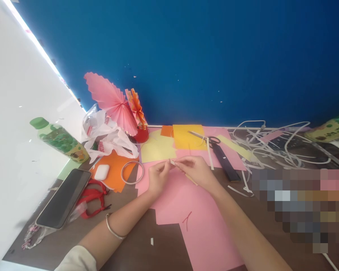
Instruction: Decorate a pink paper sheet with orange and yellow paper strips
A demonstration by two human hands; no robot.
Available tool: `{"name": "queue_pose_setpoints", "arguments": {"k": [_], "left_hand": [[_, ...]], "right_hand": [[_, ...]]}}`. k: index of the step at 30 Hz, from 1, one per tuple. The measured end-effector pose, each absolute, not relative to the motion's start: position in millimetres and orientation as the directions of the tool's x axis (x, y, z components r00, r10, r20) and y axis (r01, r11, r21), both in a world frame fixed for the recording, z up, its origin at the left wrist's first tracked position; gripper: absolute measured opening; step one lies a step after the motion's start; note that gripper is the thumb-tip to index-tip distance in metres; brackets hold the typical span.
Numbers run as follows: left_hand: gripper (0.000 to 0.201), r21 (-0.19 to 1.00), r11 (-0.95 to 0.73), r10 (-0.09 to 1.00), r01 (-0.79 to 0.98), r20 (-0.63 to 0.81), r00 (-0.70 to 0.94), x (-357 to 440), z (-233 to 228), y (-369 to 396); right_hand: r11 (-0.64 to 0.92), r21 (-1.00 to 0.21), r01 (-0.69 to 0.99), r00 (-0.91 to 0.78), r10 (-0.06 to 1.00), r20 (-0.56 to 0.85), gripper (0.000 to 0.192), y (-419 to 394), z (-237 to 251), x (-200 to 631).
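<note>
Over the pink paper [183, 199], my left hand [159, 175] and my right hand [196, 169] meet with fingertips pinched. Between them shows the small pale end of a paper strip [172, 162], which both hands grip. A pale yellow length [192, 180] sticks out beneath my right hand; whether it belongs to the same strip I cannot tell. Behind the hands lie yellow paper sheets [158, 148] and scissors [205, 137] with dark handles. A long dark bar-shaped object [226, 162] lies to the right of my right hand.
At left are a phone [63, 199], a white earbud case [101, 172], a roll of tape [132, 172], red straps [93, 199] and a green-capped bottle [63, 139]. Pleated pink paper fans [113, 101] stand at the back. Tangled white strips and cables [268, 150] spread at right.
</note>
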State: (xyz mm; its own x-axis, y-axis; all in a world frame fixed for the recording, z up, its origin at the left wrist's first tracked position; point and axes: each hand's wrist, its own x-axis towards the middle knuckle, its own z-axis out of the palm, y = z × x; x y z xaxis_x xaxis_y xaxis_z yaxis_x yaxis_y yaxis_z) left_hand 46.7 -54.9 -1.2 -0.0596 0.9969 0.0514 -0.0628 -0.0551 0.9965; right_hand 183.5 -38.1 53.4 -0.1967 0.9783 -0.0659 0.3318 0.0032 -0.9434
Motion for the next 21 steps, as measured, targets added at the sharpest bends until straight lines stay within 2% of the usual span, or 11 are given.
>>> {"name": "queue_pose_setpoints", "arguments": {"k": [7,14,16,21], "left_hand": [[0.035,0.983,-0.043,0.998,-0.177,0.035,-0.044,47.2,2.5,-55.3],[0.028,0.984,-0.041,0.996,-0.175,0.026,-0.089,47.3,4.2,-54.2],[0.027,0.975,-0.046,0.993,-0.216,0.021,-0.113,47.9,3.0,-52.6],[0.028,0.957,-0.028,0.990,-0.287,-0.012,-0.137,48.2,0.0,-49.0]], "right_hand": [[0.049,-0.946,0.321,-0.171,0.985,-0.007,0.020,-40.0,50.5,179.1],[0.127,-0.918,0.375,-0.191,0.980,0.058,0.017,-42.6,46.6,181.5],[0.180,-0.885,0.429,-0.192,0.976,0.106,0.015,-44.7,44.0,185.0],[0.385,-0.720,0.578,-0.200,0.922,0.333,0.013,-51.0,36.8,191.9]]}}
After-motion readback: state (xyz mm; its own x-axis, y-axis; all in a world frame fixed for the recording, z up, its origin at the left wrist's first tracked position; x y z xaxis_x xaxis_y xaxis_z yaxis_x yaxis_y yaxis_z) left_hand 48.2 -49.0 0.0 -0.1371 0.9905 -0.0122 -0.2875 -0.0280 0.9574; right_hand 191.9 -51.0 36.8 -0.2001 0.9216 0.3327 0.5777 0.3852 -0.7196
